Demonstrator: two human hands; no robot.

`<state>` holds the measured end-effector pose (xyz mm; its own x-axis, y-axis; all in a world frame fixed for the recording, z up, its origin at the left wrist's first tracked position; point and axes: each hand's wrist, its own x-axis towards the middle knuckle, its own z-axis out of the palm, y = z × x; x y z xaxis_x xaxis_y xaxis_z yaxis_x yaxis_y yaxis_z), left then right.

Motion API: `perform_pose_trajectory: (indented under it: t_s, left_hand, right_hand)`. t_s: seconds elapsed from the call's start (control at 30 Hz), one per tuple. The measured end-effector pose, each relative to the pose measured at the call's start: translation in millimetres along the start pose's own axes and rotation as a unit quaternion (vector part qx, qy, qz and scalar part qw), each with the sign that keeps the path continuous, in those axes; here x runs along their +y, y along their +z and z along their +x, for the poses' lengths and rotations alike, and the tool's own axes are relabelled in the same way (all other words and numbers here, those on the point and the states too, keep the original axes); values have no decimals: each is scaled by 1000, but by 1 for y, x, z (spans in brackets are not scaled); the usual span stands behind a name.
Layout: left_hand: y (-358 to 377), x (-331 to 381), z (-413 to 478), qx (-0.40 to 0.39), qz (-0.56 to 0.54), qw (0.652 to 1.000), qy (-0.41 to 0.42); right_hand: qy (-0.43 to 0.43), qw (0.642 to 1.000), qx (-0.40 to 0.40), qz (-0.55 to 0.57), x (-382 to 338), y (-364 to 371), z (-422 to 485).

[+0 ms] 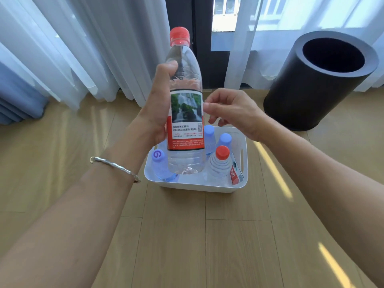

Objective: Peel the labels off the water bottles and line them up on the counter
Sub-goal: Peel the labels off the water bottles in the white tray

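Five bottles show. Four stand in the white basket (195, 187) on the wooden floor (187, 235). The fifth, the red-capped bottle (185, 80), is held upright above the basket's near left part.

The left hand (160, 104) grips the red-capped bottle from the left, its thumb lying up the clear shoulder and the rest of its fingers hidden behind. The label (186, 121) is wrapped whole around the bottle's middle.

The right hand (232, 113) is just beside the label's right edge. Its fingers (207, 106) are loosely curled, with one tip at the edge. I cannot tell whether it only touches the label or has pinched it.

The step in hand looks like starting the peel, with the task barely begun. To do it well:
- Turn the bottle until the label's seam faces the right hand.
- Lift a corner with a nail, then pull low and slowly along the wrap so the film comes off in one piece.
- Hold the bottle by the shoulder or base, off the label. A full, thin-walled bottle will dent if squeezed.

The black bin (315, 80) at far right would suit the scraps. No worktop is in view.
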<state>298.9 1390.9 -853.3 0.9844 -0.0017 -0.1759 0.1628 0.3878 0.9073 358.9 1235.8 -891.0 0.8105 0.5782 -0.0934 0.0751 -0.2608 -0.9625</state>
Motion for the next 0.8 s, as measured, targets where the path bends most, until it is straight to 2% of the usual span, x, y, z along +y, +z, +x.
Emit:
perform_pose_trajectory:
  t_s: [0.1, 0.17, 0.27, 0.4, 0.5, 0.63, 0.8]
  left_hand:
    - [-1, -3, 0, 48, 56, 997, 1]
    - [-4, -3, 3, 114, 121, 986, 9]
    - [-9, -1, 7, 212, 221, 952, 23]
    - [-9, -1, 9, 302, 291, 907, 41]
    - [-8, -1, 10, 329, 308, 891, 59]
    - [-8, 1, 12, 328, 336, 879, 83]
    - [-10, 9, 12, 358, 262, 894, 61]
  right_hand:
    - [1, 999, 13, -34, -2, -4, -1]
    - [6, 999, 39, -35, -1, -7, -1]
    - [33, 996, 75, -30, 0, -15, -2]
    - [62, 994, 80, -46, 0, -21, -5]
    - [75, 990, 76, -97, 3, -17, -6]
    - [84, 981, 64, -160, 1, -17, -6]
    - [97, 973, 80, -194, -2, -31, -5]
